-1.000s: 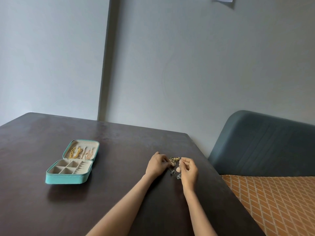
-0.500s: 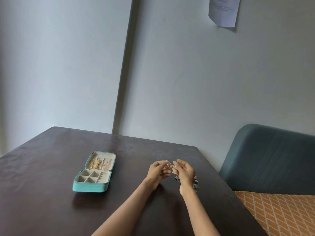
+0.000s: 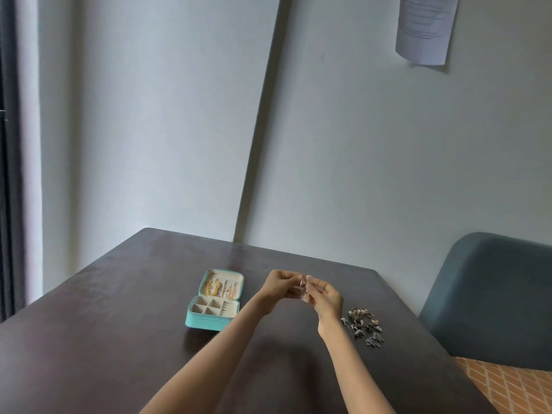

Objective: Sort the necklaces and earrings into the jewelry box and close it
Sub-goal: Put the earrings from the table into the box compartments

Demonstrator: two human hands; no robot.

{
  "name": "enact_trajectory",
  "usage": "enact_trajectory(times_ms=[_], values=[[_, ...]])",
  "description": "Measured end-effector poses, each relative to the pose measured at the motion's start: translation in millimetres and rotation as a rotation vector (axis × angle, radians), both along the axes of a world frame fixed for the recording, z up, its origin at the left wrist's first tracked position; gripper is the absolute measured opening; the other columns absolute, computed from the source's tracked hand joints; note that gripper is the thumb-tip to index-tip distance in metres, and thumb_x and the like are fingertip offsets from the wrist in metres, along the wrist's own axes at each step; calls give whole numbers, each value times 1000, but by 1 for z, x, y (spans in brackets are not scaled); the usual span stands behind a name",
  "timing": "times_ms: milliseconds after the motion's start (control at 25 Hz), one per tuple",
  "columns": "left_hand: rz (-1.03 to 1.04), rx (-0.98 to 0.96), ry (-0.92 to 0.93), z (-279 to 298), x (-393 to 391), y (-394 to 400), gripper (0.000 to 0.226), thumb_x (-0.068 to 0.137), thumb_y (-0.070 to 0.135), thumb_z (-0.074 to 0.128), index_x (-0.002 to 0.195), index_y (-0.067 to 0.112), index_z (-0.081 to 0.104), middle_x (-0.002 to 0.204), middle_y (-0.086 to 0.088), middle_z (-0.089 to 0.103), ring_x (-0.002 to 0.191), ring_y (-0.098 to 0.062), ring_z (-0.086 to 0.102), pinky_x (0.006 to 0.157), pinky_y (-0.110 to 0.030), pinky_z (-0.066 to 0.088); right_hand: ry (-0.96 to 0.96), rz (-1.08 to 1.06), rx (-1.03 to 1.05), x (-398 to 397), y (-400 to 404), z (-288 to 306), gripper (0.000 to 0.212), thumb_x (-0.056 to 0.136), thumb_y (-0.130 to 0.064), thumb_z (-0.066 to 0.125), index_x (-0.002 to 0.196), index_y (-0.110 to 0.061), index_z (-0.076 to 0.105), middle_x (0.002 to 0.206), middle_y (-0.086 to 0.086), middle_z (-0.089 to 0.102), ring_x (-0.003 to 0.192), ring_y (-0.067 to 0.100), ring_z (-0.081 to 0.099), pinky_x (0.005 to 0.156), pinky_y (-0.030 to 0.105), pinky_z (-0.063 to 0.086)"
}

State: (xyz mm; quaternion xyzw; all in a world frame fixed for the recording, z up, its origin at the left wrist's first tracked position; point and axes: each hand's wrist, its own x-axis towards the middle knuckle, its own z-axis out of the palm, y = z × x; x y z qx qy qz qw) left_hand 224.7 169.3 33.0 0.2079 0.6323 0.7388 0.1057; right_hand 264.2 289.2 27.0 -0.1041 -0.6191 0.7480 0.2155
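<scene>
Fingers (image 3: 294, 282) of both hands curl in and meet above the table, pinching one rose-gold earring (image 3: 306, 289) between them: the left hand (image 3: 279, 289) has it from the left side, the right hand (image 3: 327, 298) from the right, and its small dangling part hangs down between the two.

Behind everything stands a pale grey wall (image 3: 343, 159) with a sheet of paper (image 3: 425, 28) stuck up near the top right. A dark curtain (image 3: 12, 162) runs down the far left edge. The dark brown table (image 3: 98, 339) fills the lower part of the view, and a blue-grey chair (image 3: 495, 297) with an orange patterned seat (image 3: 513, 389) stands at its right side.

On the table, left of the hands, lies the turquoise jewelry box (image 3: 215, 300), open, its lid laid back flat. Gold necklaces (image 3: 215, 288) and a pinkish chain lie in the lid half; the divided tray nearer the person looks unfilled (the small slots are hard to make out). Just right of the right wrist lies a loose heap of earrings (image 3: 363, 325), dark and silvery, apart from the box.
</scene>
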Motion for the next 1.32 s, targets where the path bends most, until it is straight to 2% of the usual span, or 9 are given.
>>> enact_trajectory(times_ms=[120, 280, 400, 520, 680, 880, 1040, 1200, 1320], values=[[-38, -127, 86, 9, -2, -25, 21, 92, 15, 57, 107, 5, 68, 78, -1, 69, 60, -7, 60, 66, -18, 54, -17, 13, 27, -1, -19, 3, 9, 82, 0, 68, 90, -2, 65, 76, 9, 67, 55, 12, 56, 47, 15, 46], [34, -202, 174, 14, -4, -55, 26, 90, 10, 61, 111, -5, 65, 70, 6, 70, 58, -1, 61, 66, -17, 54, -41, 42, 107, -4, -47, 10, 7, 80, -3, 70, 83, -6, 65, 75, 10, 68, 60, 16, 58, 48, 14, 47], [111, -227, 176, 22, -2, -88, 26, 92, 7, 56, 111, -10, 63, 72, 2, 69, 54, -2, 62, 62, -17, 55, -25, 40, 270, -1, -74, 21, 9, 79, -9, 72, 76, -14, 65, 76, 6, 70, 62, 12, 61, 51, 16, 47], [69, -255, 161, 33, 3, -132, 23, 94, 9, 53, 110, -4, 62, 79, 1, 69, 56, -3, 64, 59, -16, 54, 19, 36, 352, 4, -100, 31, 7, 79, -13, 72, 77, -14, 65, 73, 3, 68, 61, 11, 60, 53, 18, 48], [8, -402, 167, 31, 14, -187, 23, 92, 11, 57, 107, -4, 66, 77, 5, 71, 61, -4, 62, 57, -15, 50, 50, 30, 268, 10, -135, 27, 12, 77, -11, 72, 71, -17, 64, 78, 9, 70, 69, 19, 63, 69, 32, 53], [-28, -646, 137, 21, 27, -211, 14, 86, 10, 65, 97, 4, 71, 71, 1, 65, 48, -4, 46, 45, -14, 37, -15, -31, 115, 26, -162, 10, 14, 78, -6, 70, 71, -15, 62, 73, 2, 65, 64, 14, 58, 56, 18, 47], [-55, -925, 95, 10, 24, -206, 26, 87, 11, 63, 109, -1, 68, 70, -3, 60, 47, -5, 44, 43, -15, 38, -90, -25, 132, 37, -169, -10, 20, 78, -6, 70, 65, -16, 58, 74, 2, 64, 69, 17, 58, 58, 21, 46], [-65, -1053, 114, 11, 22, -201, 25, 85, 7, 63, 109, 1, 68, 64, -1, 57, 47, -7, 40, 41, -15, 36, -100, 15, 264, 42, -170, -16, 19, 77, -7, 69, 66, -16, 57, 72, 0, 63, 68, 15, 58, 63, 25, 45], [-63, -1059, 109, 13, 21, -199, 24, 82, 7, 68, 105, 3, 69, 65, -3, 57, 47, -7, 38, 40, -15, 34, -99, 27, 293, 42, -172, -16, 21, 77, -8, 70, 65, -17, 56, 67, -2, 62, 64, 14, 57, 65, 26, 46]])
